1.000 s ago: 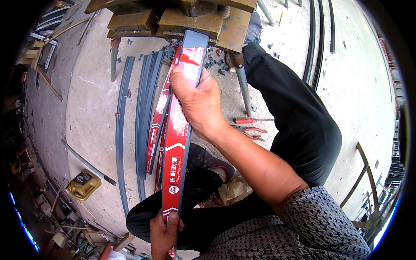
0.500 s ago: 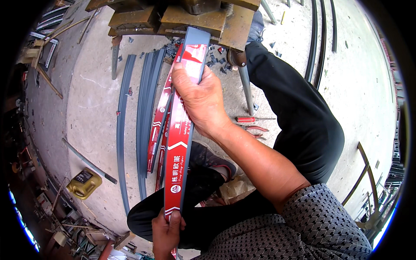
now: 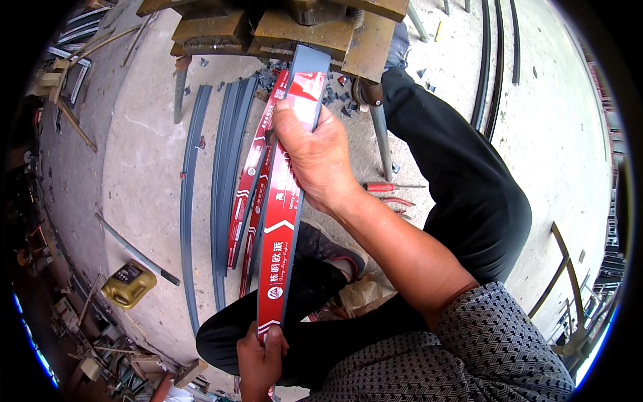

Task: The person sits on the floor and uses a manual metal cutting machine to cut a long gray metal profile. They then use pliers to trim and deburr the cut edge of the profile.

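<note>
- Red film with white print faces up on a long grey profile [image 3: 274, 251], which is held in the air above the lap, one end raised toward the near edge of a brown metal press [image 3: 305, 37]; whether they touch cannot be told.
- Right hand [image 3: 317, 154] grips the profile near its far end, thumb across the film, fingers curled beneath the right edge.
- Left hand [image 3: 262, 355] is closed around the near end, thumb on top.
- Red-filmed strips [image 3: 242, 191] run close along the profile's left edge.
- Grey strips [image 3: 224, 174] lie on the concrete floor [image 3: 147, 161] farther left, one set apart from the others.
- Dark chips [image 3: 346, 108] are scattered under the press's near right corner.
- Just beside the foot of a steel leg [image 3: 379, 137] lies a red-handled screwdriver [image 3: 377, 187]; pliers [image 3: 398, 200] are near it, partly hidden by the right forearm.
- Gold jug [image 3: 128, 284] sits near the floor's left edge.
- Long black strips [image 3: 494, 74] lie toward the floor's far right corner.
</note>
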Demonstrator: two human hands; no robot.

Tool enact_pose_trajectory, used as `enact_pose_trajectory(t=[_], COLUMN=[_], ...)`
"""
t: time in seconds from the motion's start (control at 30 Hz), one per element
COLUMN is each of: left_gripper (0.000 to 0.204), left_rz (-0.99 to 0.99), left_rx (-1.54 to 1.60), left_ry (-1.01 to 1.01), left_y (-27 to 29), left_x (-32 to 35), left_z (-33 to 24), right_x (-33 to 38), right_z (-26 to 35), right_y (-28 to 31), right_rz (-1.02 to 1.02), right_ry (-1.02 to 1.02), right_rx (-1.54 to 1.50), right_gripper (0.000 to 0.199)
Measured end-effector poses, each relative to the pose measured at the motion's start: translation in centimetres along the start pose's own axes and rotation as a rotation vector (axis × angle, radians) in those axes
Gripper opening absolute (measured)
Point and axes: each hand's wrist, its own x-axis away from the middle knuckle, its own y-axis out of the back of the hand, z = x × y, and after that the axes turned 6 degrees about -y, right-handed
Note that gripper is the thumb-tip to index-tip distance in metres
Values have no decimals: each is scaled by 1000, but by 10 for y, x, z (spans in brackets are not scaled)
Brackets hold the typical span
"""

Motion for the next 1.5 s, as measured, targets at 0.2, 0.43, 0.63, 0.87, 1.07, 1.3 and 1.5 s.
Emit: enact_pose_trajectory(t=[0.2, 0.43, 0.63, 0.87, 1.07, 1.3, 1.5], left_gripper=[45, 48, 49, 49, 48, 49, 50], left_rz=[0, -12, -73, -69, -103, -98, -113], left_rx=[-37, -108, -137, -168, -206, -222, -259], left_ry=[-23, -41, -34, -52, -78, -82, -77], left_y=[1, 4, 6, 9, 5, 8, 11], left_x=[1, 3, 4, 4, 4, 2, 2], left_z=[-1, -1, -13, -8, -8, -11, -14], right_x=[-2, 0, 0, 0, 1, 1, -1], right_z=[-2, -1, -1, -2, 0, 0, 0], right_y=[0, -1, -4, -5, -5, -5, -4], right_rz=[3, 8, 14, 9, 6, 12, 30], right_ry=[-9, 4, -3, -12, -19, -19, -44], right_rx=[-21, -53, -82, -83, -84, -99, -123], right_gripper=[19, 19, 18, 19, 20, 21, 21])
